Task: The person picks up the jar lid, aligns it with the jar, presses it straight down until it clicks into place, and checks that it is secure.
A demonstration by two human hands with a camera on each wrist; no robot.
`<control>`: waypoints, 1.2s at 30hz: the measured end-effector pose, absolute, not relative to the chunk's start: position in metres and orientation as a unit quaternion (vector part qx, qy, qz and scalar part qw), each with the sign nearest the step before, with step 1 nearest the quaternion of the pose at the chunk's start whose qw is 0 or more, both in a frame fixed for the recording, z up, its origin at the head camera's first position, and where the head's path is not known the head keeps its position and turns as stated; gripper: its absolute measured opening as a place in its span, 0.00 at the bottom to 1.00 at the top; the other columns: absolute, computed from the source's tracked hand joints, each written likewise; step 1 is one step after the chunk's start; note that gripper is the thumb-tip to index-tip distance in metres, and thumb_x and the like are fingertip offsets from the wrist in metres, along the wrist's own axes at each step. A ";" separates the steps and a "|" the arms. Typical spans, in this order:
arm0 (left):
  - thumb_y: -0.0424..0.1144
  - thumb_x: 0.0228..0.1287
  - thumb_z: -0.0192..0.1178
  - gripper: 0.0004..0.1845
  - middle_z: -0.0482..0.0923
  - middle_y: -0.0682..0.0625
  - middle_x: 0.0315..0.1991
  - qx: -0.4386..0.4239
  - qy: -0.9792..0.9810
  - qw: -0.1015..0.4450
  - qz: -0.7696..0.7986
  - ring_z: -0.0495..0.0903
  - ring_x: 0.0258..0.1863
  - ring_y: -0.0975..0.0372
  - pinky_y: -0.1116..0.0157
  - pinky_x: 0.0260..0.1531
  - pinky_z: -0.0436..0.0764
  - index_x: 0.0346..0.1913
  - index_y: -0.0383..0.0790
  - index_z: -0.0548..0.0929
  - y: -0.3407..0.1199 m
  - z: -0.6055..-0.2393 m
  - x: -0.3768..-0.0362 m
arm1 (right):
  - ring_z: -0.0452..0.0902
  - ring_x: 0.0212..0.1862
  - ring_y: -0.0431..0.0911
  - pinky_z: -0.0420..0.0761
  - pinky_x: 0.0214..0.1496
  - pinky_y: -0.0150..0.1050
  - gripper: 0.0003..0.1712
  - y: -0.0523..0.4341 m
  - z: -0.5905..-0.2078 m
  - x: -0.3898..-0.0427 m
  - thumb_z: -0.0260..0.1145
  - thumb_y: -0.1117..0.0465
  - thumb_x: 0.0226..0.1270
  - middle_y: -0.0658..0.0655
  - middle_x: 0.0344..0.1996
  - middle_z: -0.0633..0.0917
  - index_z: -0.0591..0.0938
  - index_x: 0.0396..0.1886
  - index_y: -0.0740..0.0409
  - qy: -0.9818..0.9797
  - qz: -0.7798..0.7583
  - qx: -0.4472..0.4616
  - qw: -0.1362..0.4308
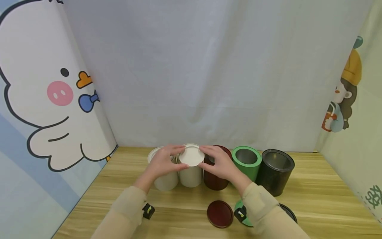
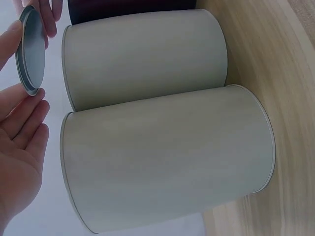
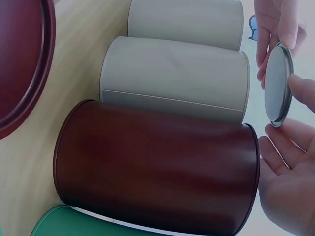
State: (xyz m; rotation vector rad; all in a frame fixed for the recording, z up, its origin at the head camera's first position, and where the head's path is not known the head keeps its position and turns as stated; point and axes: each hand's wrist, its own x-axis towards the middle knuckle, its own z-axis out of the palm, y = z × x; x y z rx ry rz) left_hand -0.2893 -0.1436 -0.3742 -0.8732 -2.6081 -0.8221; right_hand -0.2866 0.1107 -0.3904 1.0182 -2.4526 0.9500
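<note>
Wooden table (image 1: 313,189): both hands, left (image 1: 162,162) and right (image 1: 219,164), pinch the white lid (image 1: 191,155) by its rim above the middle white can (image 1: 191,176); a tilt could jam or drop it.

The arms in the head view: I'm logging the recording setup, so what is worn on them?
Both arms wear loose beige long sleeves, the left sleeve and right sleeve reaching the wrists. A small black device with a yellow mark sits at the left wrist, and a similar one at the right. The left hand and right hand are bare.
</note>
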 end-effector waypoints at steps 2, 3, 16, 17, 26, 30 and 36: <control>0.48 0.52 0.77 0.36 0.77 0.42 0.61 -0.296 -0.901 0.129 -0.289 0.74 0.62 0.46 0.48 0.59 0.74 0.63 0.35 0.79 -0.144 -0.374 -0.292 | 0.69 0.64 0.61 0.72 0.62 0.58 0.33 0.110 -0.389 -0.289 0.73 0.60 0.63 0.64 0.62 0.77 0.76 0.65 0.67 -0.863 0.329 0.352 0.152; 0.48 0.52 0.77 0.36 0.77 0.41 0.61 -0.295 -0.901 0.129 -0.290 0.74 0.61 0.46 0.48 0.58 0.75 0.63 0.34 0.79 -0.144 -0.374 -0.294 | 0.69 0.65 0.62 0.71 0.63 0.59 0.32 0.109 -0.388 -0.290 0.72 0.60 0.64 0.65 0.63 0.77 0.75 0.66 0.67 -0.865 0.331 0.349 0.144; 0.48 0.52 0.77 0.35 0.78 0.41 0.60 -0.287 -0.898 0.118 -0.311 0.74 0.62 0.46 0.48 0.61 0.73 0.61 0.34 0.81 -0.143 -0.376 -0.314 | 0.66 0.68 0.61 0.68 0.67 0.57 0.32 0.107 -0.382 -0.306 0.68 0.59 0.69 0.64 0.67 0.73 0.72 0.69 0.66 -0.886 0.321 0.323 0.087; 0.48 0.52 0.77 0.35 0.78 0.41 0.60 -0.286 -0.899 0.115 -0.313 0.73 0.62 0.46 0.47 0.61 0.72 0.61 0.34 0.81 -0.143 -0.376 -0.315 | 0.65 0.68 0.61 0.68 0.67 0.57 0.32 0.106 -0.381 -0.307 0.68 0.59 0.69 0.64 0.67 0.73 0.72 0.69 0.66 -0.886 0.323 0.322 0.083; 0.48 0.53 0.76 0.35 0.77 0.41 0.61 -0.276 -0.905 0.095 -0.309 0.72 0.63 0.45 0.47 0.60 0.73 0.62 0.35 0.80 -0.146 -0.374 -0.321 | 0.64 0.70 0.61 0.68 0.67 0.57 0.32 0.102 -0.381 -0.315 0.67 0.59 0.70 0.64 0.68 0.71 0.71 0.70 0.66 -0.891 0.326 0.311 0.057; 0.49 0.53 0.76 0.36 0.77 0.41 0.62 -0.273 -0.910 0.085 -0.301 0.72 0.63 0.45 0.48 0.59 0.74 0.63 0.34 0.79 -0.147 -0.375 -0.323 | 0.64 0.69 0.61 0.68 0.67 0.56 0.32 0.100 -0.382 -0.317 0.67 0.59 0.70 0.65 0.68 0.72 0.71 0.69 0.67 -0.894 0.316 0.312 0.058; 0.49 0.54 0.75 0.35 0.77 0.40 0.61 -0.279 -0.914 0.077 -0.284 0.73 0.62 0.45 0.48 0.58 0.75 0.63 0.33 0.79 -0.148 -0.378 -0.325 | 0.65 0.69 0.61 0.67 0.68 0.56 0.32 0.098 -0.384 -0.320 0.67 0.58 0.70 0.65 0.67 0.73 0.72 0.69 0.67 -0.900 0.300 0.311 0.054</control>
